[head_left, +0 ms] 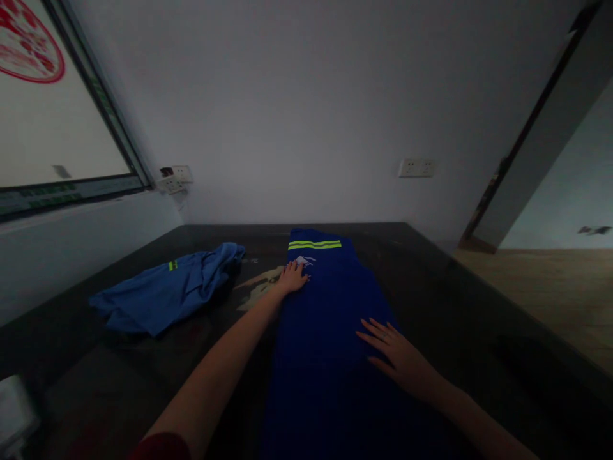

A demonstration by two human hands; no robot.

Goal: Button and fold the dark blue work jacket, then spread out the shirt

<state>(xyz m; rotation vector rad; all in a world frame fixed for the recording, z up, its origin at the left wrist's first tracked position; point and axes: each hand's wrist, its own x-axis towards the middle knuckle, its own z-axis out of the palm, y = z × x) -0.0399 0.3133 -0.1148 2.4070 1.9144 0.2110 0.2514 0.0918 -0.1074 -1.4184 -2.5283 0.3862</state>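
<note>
A dark blue garment (325, 332) lies lengthwise on the dark table, folded into a long strip. Two yellow-green stripes cross its far end, and a small white mark shows below them. On its left edge, near that mark, my left hand (293, 278) rests flat with the fingers extended. My right hand (390, 351) is spread over the garment's right side, closer to me, palm down; a ring shows on one finger. Neither hand grips the cloth. The near end of the garment runs into shadow at the bottom of the view.
A lighter blue garment (167, 291) with a yellow-green stripe lies crumpled on the table (431, 287) to the left. Wall sockets (416, 168) sit behind the table. A white object (15, 409), partly cut off, stands at lower left. Wooden floor (550, 287) shows at right.
</note>
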